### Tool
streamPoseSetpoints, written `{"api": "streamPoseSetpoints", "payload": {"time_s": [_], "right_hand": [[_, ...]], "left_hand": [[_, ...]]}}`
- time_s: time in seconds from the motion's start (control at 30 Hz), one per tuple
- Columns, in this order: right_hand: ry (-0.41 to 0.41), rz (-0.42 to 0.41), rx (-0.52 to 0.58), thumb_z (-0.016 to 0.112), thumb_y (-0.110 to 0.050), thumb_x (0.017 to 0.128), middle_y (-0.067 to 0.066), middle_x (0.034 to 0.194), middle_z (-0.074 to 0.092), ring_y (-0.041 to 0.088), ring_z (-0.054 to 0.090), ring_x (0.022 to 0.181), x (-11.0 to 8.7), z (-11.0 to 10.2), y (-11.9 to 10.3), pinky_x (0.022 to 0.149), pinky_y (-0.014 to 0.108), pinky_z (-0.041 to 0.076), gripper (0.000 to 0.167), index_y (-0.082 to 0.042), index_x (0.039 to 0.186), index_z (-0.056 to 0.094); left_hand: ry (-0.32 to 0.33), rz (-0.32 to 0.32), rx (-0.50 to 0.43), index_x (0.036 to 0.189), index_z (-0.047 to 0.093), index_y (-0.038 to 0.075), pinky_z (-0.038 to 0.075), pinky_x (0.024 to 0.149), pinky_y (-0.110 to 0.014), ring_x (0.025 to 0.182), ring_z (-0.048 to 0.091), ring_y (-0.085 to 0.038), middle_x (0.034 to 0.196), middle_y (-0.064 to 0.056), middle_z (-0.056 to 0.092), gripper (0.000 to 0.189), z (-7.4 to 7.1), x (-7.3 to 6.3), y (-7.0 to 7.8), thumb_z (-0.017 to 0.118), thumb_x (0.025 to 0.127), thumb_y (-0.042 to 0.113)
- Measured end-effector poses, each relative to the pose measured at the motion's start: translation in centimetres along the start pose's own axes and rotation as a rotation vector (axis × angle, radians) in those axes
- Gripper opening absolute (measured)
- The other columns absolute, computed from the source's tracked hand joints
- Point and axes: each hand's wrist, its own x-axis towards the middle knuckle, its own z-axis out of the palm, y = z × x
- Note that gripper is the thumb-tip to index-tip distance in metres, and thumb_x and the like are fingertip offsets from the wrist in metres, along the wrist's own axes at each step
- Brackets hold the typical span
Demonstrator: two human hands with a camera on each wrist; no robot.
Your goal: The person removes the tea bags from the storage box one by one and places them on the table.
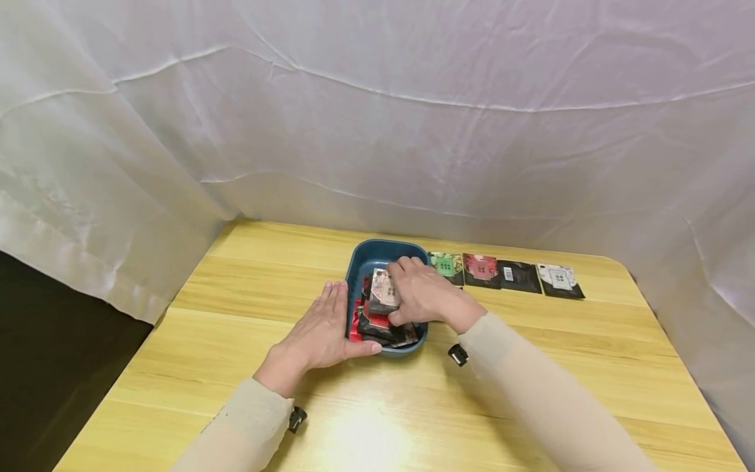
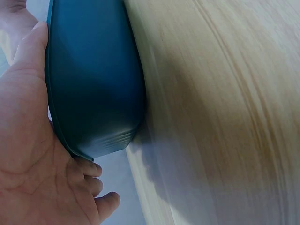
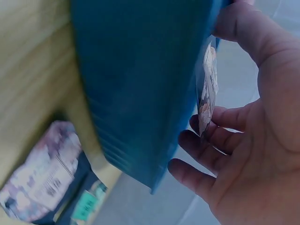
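Observation:
A deep blue plastic tub (image 1: 386,246) holds a jumble of sachets, black and red ones (image 1: 380,324) among them. My left hand (image 1: 321,328) rests along the tub's left rim with straight fingers, its thumb over the front edge. In the left wrist view the palm (image 2: 37,150) lies beside the tub wall (image 2: 93,79). My right hand (image 1: 421,288) reaches over the right rim and grips a white-and-black sachet (image 1: 385,292) by its edges. That sachet (image 3: 207,89) shows edge-on against the right hand's fingers in the right wrist view.
Right of the tub, a row of sachets lies along the table's back: green (image 1: 447,265), red (image 1: 482,270), black with a barcode (image 1: 519,276) and white (image 1: 559,280). A pale floral sachet (image 3: 42,183) lies near the tub. A hanging white cloth (image 1: 413,151) borders the wooden table (image 1: 236,288).

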Motion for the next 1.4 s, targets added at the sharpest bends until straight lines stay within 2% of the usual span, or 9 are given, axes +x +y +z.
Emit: {"api": "streamPoseSetpoints", "payload": {"time_s": [0.27,0.5,0.8,1.03,1.13,1.3,1.4], "right_hand": [[0.052,-0.011,-0.039,0.088,-0.050,0.075,0.017,0.144,0.054,0.033,0.053,0.125,-1.4,-1.4,0.6,0.112,0.048,0.048,0.100,-0.001,0.151,0.046],[0.095,-0.010,-0.014,0.089,-0.047,0.075,0.019,0.142,0.055,0.037,0.053,0.129,-3.2,-2.1,1.7,0.112,0.051,0.048,0.099,0.002,0.150,0.047],[0.143,0.016,-0.025,0.088,-0.047,0.074,0.020,0.135,0.059,0.039,0.055,0.126,-6.1,-1.9,5.5,0.109,0.058,0.047,0.094,0.002,0.145,0.051],[0.129,0.064,-0.025,0.090,-0.045,0.071,0.021,0.130,0.059,0.042,0.055,0.122,-8.7,-0.7,8.9,0.105,0.062,0.047,0.095,0.003,0.144,0.051],[0.105,0.087,-0.039,0.089,-0.046,0.071,0.026,0.134,0.058,0.045,0.055,0.122,-9.8,-0.3,10.3,0.104,0.064,0.047,0.099,0.004,0.146,0.049],[0.054,0.115,-0.066,0.088,-0.044,0.072,0.024,0.127,0.059,0.042,0.056,0.114,-11.2,0.4,12.2,0.098,0.063,0.049,0.095,0.006,0.143,0.051],[0.022,0.131,-0.063,0.089,-0.042,0.071,0.025,0.129,0.059,0.044,0.056,0.117,-11.6,0.8,13.0,0.099,0.065,0.049,0.096,0.006,0.145,0.050]], "left_hand": [[0.002,-0.007,-0.003,0.167,0.003,-0.005,0.012,0.134,-0.046,0.164,0.001,-0.038,0.176,-0.024,0.005,0.141,0.0,0.0,0.0,0.061,0.080,0.090],[0.006,-0.002,-0.005,0.167,0.003,-0.005,0.011,0.134,-0.046,0.164,0.001,-0.038,0.176,-0.024,0.006,0.142,0.1,0.0,0.1,0.062,0.080,0.090],[-0.001,-0.012,-0.009,0.167,0.002,-0.003,0.010,0.134,-0.046,0.165,-0.001,-0.037,0.176,-0.022,0.004,0.142,0.1,-0.1,0.3,0.062,0.079,0.091],[0.005,-0.011,-0.018,0.167,0.002,-0.003,0.011,0.134,-0.047,0.165,0.000,-0.037,0.176,-0.021,0.004,0.142,0.2,-0.1,0.4,0.063,0.079,0.090],[0.011,-0.006,-0.020,0.167,0.003,-0.004,0.011,0.134,-0.047,0.165,0.001,-0.037,0.176,-0.022,0.005,0.142,0.2,-0.1,0.4,0.064,0.078,0.090],[0.010,-0.011,-0.025,0.167,0.003,-0.003,0.011,0.134,-0.047,0.165,0.001,-0.037,0.176,-0.021,0.005,0.143,0.3,-0.1,0.4,0.064,0.078,0.090],[0.007,-0.016,-0.022,0.167,0.003,-0.003,0.011,0.134,-0.047,0.165,0.001,-0.037,0.176,-0.021,0.005,0.143,0.3,-0.1,0.3,0.064,0.078,0.090]]}}
